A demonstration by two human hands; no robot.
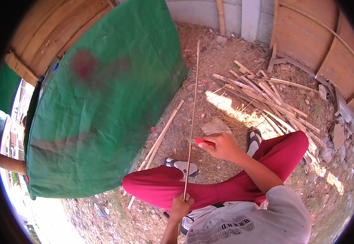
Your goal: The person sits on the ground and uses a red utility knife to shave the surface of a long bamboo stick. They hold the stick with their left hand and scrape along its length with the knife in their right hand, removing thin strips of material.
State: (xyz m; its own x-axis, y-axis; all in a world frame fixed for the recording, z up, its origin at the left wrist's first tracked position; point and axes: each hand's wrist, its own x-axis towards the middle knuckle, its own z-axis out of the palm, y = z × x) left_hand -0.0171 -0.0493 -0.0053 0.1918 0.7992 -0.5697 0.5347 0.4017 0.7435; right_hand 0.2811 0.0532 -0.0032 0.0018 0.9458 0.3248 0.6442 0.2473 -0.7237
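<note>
A long, thin bamboo strip (195,89) runs from my lap away toward the far ground. My left hand (181,206) is closed around its near part, close to my left thigh. In my right hand (222,147) is a knife with a red handle (206,142), gripped above the space between my knees. Its short grey blade points left and lies at the strip, crossing it; whether it cuts in cannot be made out. My shoes (254,140) rest on the ground on both sides of the strip.
A pile of bamboo strips (272,101) lies ahead to the right, with two more strips (160,136) at the left. A green tarp (99,110) hangs close on the left. A flat stone (215,127) sits beyond my right hand. Wooden panels (307,34) stand at the back right.
</note>
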